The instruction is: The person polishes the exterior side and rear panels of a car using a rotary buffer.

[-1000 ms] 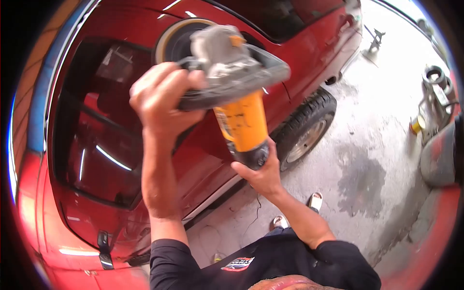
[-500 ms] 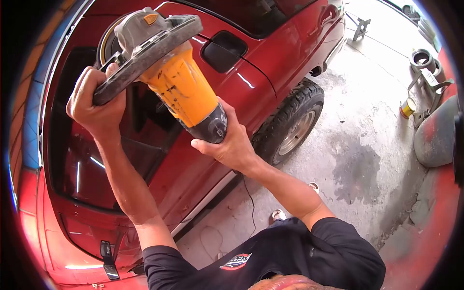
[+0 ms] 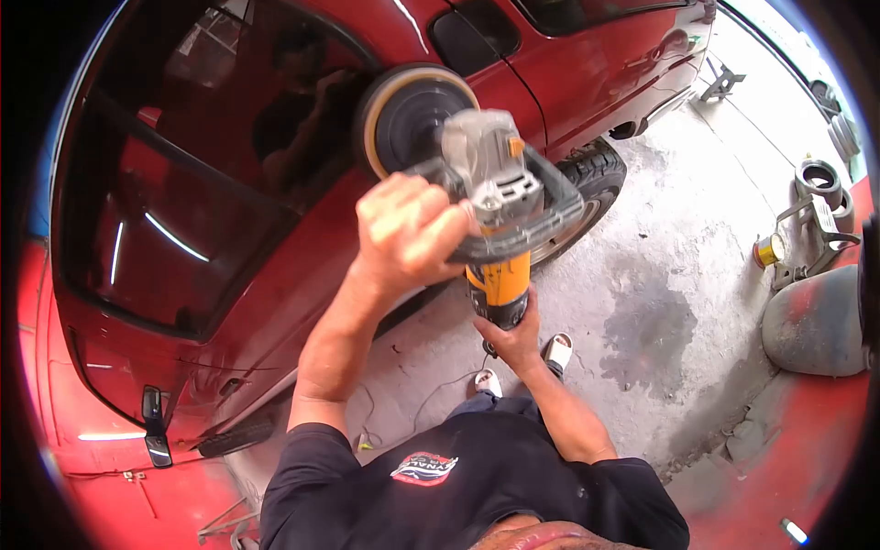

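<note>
Holding the polisher (image 3: 486,174) takes both hands. The left grip (image 3: 410,227) is curled tight over the left side of the black loop handle (image 3: 557,206), knuckles toward the camera. Lower and to the right of it, the right grip (image 3: 515,337) is wrapped around the black rear end of the tool. Between the 2 grips runs the yellow barrel (image 3: 509,282), marked with dark scuffs. The grey gear head (image 3: 481,151) sits just above and to the right of the left grip.

Past the left grip, at the far end of the polisher, is the disc (image 3: 412,124), dark in the middle with a tan rim. It stands in front of the red car (image 3: 316,252); whether its hidden face touches the paint, I cannot tell. Left of the left grip is a dark side window (image 3: 183,183), with 2 bright streaks of light and a person's reflection in it. To the right of the gear head, a tyre (image 3: 607,179) shows beyond the handle.

Just below the right grip are 2 white sandals (image 3: 559,351) on the concrete floor (image 3: 678,192), and a thin cable (image 3: 435,394) curves away to their left. To the right of that grip lies a dark stain (image 3: 646,321); farther out stands a yellow can (image 3: 768,249).
</note>
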A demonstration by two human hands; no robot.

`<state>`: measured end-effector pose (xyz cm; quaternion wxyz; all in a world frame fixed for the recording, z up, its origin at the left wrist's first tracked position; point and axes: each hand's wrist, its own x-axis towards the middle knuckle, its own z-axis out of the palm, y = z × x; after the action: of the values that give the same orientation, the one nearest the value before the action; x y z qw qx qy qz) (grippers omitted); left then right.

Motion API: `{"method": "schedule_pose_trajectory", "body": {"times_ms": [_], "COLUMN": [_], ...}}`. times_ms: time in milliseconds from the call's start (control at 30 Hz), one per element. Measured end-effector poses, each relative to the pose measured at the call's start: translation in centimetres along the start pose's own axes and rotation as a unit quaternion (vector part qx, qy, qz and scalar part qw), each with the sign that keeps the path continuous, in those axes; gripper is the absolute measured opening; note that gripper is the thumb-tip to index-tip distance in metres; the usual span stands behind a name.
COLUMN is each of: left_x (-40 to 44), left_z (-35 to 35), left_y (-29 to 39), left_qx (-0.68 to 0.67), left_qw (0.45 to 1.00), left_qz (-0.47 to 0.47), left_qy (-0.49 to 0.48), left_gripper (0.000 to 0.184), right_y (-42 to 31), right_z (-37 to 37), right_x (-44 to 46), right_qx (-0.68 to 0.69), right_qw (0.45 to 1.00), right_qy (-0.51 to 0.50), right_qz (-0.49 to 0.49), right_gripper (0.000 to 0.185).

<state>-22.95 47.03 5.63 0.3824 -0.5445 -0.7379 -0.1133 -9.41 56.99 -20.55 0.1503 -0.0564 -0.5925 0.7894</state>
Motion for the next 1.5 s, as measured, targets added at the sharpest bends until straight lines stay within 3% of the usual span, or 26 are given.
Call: {"method": "schedule_pose_trajectory", "body": {"times_ms": [233,533,733,1067,1133,1167,1200,1267,1500], "left_x": [-5.8,1.4,2.8,-9.1,-12.6,-14.2,-15.5,-17.4,-21.8], "left_z": [3.0,8.8,11.1,-0.1,-4.0,-5.6,-7.0,-9.7,-14.5], "left_y": [5.2,2.7,1.5,4.0,4.4,4.7,5.0,6.1,8.3], "left_qx": [-0.036,-0.078,-0.109,-0.033,-0.007,0.003,0.008,0.047,0.086], "left_qw": [0.997,0.992,0.985,0.983,0.987,0.986,0.985,0.976,0.963], "left_qz": [-0.059,-0.051,-0.071,-0.12,-0.129,-0.14,-0.147,-0.192,-0.248], "left_qy": [0.016,0.08,0.109,0.132,0.095,0.092,0.091,0.088,0.067], "left_gripper": [0.035,0.03,0.03,0.032,0.023,0.021,0.022,0.028,0.033], "right_y": [2.2,-2.5,-3.7,-3.6,-2.3,0.3,-0.4,-0.9,0.5], "right_z": [-4.9,-8.8,-10.3,-3.2,-1.3,-1.7,-0.2,2.1,5.4], "right_x": [-4.6,0.6,3.3,-4.7,-6.6,-7.8,-8.3,-8.8,-11.6], "right_qx": [-0.102,-0.127,-0.138,-0.189,-0.152,-0.207,-0.177,-0.232,-0.194], "right_qw": [0.993,0.981,0.983,0.978,0.982,0.972,0.971,0.958,0.949], "right_qy": [-0.02,0.081,0.092,-0.013,-0.047,-0.077,-0.11,-0.167,-0.243], "right_qz": [0.052,0.12,0.084,0.085,0.099,0.076,0.114,0.037,0.043], "right_gripper": [0.101,0.086,0.081,0.091,0.094,0.098,0.105,0.112,0.116]}}
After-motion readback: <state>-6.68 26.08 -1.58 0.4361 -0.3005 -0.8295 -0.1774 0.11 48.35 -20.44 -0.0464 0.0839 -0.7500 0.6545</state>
